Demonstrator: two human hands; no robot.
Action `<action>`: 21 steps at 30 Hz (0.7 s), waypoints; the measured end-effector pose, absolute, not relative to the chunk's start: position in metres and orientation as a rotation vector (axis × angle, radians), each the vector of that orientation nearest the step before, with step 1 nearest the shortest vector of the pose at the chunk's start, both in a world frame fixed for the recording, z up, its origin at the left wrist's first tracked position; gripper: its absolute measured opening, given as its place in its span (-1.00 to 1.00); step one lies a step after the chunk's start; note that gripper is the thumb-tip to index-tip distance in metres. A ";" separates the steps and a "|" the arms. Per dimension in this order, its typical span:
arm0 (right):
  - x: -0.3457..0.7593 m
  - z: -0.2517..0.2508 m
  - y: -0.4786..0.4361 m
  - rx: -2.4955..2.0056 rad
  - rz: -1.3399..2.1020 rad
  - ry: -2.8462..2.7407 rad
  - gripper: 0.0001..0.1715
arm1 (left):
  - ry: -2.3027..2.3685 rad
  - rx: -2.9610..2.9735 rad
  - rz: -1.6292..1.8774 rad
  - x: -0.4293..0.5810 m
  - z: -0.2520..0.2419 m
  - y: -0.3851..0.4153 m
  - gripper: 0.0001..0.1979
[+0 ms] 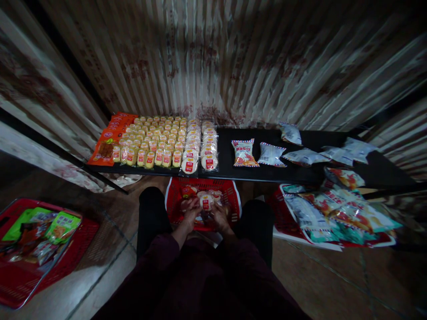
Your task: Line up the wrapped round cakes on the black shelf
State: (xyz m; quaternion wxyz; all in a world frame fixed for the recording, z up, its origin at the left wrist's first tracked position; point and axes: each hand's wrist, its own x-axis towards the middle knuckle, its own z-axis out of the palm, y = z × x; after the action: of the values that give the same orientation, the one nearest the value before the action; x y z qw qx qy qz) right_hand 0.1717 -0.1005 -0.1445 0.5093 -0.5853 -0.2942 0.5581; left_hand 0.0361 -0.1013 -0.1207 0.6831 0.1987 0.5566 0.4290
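Between my knees stands a red basket [236, 200] with wrapped round cakes in it. Over it, my left hand [191, 212] and my right hand [220, 216] are closed on the two sides of a clear-wrapped round cake [206, 203] with a red label. Other wrapped pieces beneath are dim and partly hidden by my hands. On the black shelf [223, 153] ahead, similar pale round cakes [209, 162] lie in two overlapping columns. Left of them are rows of smaller yellow wrapped cakes [150, 158].
An orange snack packet [113, 133] lies at the shelf's left end. White-and-blue snack bags [271, 154] are scattered over its right half. A basket [278, 211] heaped with bags stands at the right, another red basket [76, 249] at the left. A pleated curtain [207, 58] hangs behind.
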 end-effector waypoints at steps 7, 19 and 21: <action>0.172 -0.146 -0.100 -1.406 1.344 -0.613 -0.41 | 1.277 0.419 0.937 0.039 -0.121 -0.102 -0.61; 0.175 -0.152 -0.097 -1.414 1.291 -0.567 -0.43 | 1.343 0.393 1.027 0.040 -0.133 -0.100 -0.52; 0.175 -0.154 -0.097 -1.421 1.307 -0.538 -0.43 | 1.347 0.418 1.021 0.040 -0.133 -0.100 -0.54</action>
State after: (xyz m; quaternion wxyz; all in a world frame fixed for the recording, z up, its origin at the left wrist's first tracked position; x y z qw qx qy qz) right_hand 0.1752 -0.0969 -0.1544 0.5387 -0.5974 -0.2262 0.5493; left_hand 0.0398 -0.0999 -0.1325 0.6442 0.1835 0.5918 0.4485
